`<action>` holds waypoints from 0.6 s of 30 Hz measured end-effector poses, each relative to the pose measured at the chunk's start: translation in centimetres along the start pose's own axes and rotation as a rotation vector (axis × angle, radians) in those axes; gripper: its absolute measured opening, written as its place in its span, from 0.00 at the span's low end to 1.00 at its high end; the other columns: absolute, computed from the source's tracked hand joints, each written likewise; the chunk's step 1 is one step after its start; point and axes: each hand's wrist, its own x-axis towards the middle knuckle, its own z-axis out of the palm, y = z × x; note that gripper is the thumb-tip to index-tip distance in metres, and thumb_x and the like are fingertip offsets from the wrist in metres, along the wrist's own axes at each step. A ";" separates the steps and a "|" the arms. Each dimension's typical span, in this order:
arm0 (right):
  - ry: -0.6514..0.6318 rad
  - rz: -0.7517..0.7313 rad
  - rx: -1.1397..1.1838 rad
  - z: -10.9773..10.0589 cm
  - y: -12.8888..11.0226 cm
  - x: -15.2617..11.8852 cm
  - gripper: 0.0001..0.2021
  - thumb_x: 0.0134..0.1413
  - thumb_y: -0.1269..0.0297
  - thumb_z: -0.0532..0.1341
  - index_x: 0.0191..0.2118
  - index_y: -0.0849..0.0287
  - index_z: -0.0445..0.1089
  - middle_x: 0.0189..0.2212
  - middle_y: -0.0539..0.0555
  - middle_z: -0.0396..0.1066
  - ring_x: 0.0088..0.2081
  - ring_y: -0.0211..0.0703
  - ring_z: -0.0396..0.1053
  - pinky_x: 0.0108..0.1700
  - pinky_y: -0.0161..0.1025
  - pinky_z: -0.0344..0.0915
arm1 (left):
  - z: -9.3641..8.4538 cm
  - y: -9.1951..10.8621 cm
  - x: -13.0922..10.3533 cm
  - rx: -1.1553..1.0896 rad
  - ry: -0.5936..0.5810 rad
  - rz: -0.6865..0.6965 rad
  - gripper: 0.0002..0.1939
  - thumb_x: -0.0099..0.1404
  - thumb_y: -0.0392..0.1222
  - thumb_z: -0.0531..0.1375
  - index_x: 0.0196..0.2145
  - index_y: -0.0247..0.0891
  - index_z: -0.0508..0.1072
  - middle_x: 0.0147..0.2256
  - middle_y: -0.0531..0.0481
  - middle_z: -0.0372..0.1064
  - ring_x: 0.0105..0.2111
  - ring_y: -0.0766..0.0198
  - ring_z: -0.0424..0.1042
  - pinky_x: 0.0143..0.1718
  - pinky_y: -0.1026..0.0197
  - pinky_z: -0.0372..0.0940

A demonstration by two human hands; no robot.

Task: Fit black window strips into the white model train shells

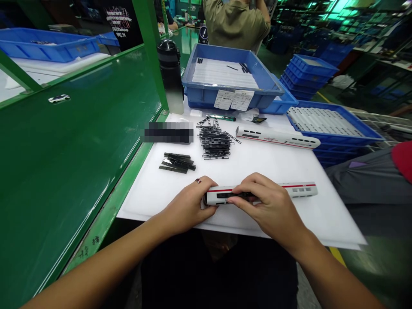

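Note:
A white toy train car [301, 190] with a red stripe lies across the front of the white work surface. My left hand [193, 201] grips its left end, thumb below and fingers above. Over the middle of the car, my right hand [265, 199] pinches at a dark window strip [240, 195] along the side; whether the strip is fully seated is hidden by the fingers. Behind my left hand lie several flat dark strips [177, 163]. A pile of thin black window frames [215, 141] sits farther back. Another white train car [278, 138] rests at the right rear.
A large blue bin [234, 92] with white parts stands at the back, beside a black bottle [170, 73]. At right, another blue bin [341, 135] holds white train shells. A green conveyor belt [80, 141] runs along the left, carrying a toy car [59, 98]. People sit nearby.

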 end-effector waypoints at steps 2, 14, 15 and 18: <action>0.002 0.003 -0.008 0.0 0.0 0.0 0.02 0.58 0.68 0.67 0.38 0.58 0.75 0.34 0.51 0.68 0.34 0.37 0.68 0.36 0.36 0.66 | 0.0 0.0 0.0 0.000 0.005 -0.001 0.14 0.60 0.31 0.61 0.44 0.40 0.67 0.39 0.53 0.66 0.38 0.62 0.67 0.39 0.62 0.61; -0.007 -0.091 -0.061 0.1 0.4 -0.4 0.05 0.63 0.71 0.62 0.41 0.60 0.76 0.37 0.54 0.69 0.37 0.39 0.70 0.39 0.38 0.68 | -0.1 0.0 0.0 0.018 0.026 -0.021 0.12 0.61 0.33 0.61 0.42 0.40 0.67 0.37 0.54 0.64 0.36 0.63 0.66 0.37 0.62 0.60; -0.009 -0.102 -0.072 0.2 0.4 -0.4 0.06 0.64 0.72 0.61 0.41 0.61 0.76 0.37 0.54 0.69 0.37 0.39 0.70 0.39 0.38 0.68 | -0.1 0.1 0.0 0.013 0.024 -0.019 0.12 0.61 0.35 0.62 0.42 0.39 0.67 0.38 0.53 0.64 0.36 0.63 0.66 0.37 0.61 0.60; -0.011 -0.141 -0.105 0.4 0.4 -0.4 0.06 0.64 0.73 0.61 0.41 0.63 0.77 0.37 0.56 0.69 0.38 0.40 0.70 0.40 0.39 0.69 | -0.2 0.4 0.0 -0.005 0.029 -0.006 0.12 0.62 0.41 0.64 0.42 0.38 0.68 0.38 0.52 0.64 0.37 0.62 0.66 0.38 0.60 0.60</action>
